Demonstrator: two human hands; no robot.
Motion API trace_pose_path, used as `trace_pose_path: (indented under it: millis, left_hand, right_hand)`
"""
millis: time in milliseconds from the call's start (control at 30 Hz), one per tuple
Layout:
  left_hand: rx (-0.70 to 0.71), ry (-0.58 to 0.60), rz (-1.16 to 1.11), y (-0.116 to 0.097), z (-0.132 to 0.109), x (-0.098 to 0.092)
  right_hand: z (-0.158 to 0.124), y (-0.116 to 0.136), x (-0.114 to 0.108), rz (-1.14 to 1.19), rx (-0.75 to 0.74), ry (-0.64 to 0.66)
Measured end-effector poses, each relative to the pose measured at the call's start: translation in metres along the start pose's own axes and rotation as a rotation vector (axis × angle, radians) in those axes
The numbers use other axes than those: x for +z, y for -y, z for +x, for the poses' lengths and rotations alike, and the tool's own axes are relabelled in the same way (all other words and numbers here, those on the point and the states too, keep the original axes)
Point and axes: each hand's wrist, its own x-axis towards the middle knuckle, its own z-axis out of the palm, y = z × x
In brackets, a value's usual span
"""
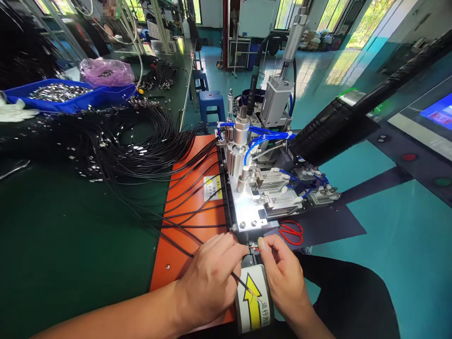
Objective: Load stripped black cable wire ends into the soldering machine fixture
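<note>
My left hand [217,270] is closed around a black cable [240,281], whose loose end with thin bared wires hangs over the arrow label [252,299]. Its fingertips rest against the small metal fixture [251,246] at the near end of the machine. Across the fixture, my right hand [284,273] pinches thin wires [257,249], a red one showing beside the fingertips. The fingers partly hide what sits in the fixture. Just beyond them rises the machine's metal head [243,202], with cylinders and blue air hoses [263,139].
Several black cables [194,207] run from the machine across an orange plate [180,193] to a large bundle [141,146] on the green table [70,235]. Red-handled scissors [292,232] lie right of the machine. A blue tray [109,96] of metal parts stands farther back.
</note>
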Motion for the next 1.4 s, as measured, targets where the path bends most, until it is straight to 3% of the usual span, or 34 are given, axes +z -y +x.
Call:
trace_pose_path:
  millis: [667, 1167, 1300, 1400]
  left_hand:
    - [0.004, 0.026, 0.043, 0.003, -0.003, 0.001]
    - [0.051, 0.185, 0.202, -0.004, -0.003, -0.007]
    - [0.067, 0.182, 0.227, -0.004, -0.002, -0.007]
    - [0.075, 0.181, 0.268, -0.006, -0.001, -0.008]
  right_hand:
    - [0.002, -0.001, 0.0, 0.006, 0.02, 0.011]
    - [0.003, 0.0, -0.003, 0.018, 0.03, 0.014]
    - [-0.003, 0.003, -0.011, -0.056, -0.07, -0.087]
    - [-0.006, 0.004, -0.014, -0.062, -0.167, -0.038]
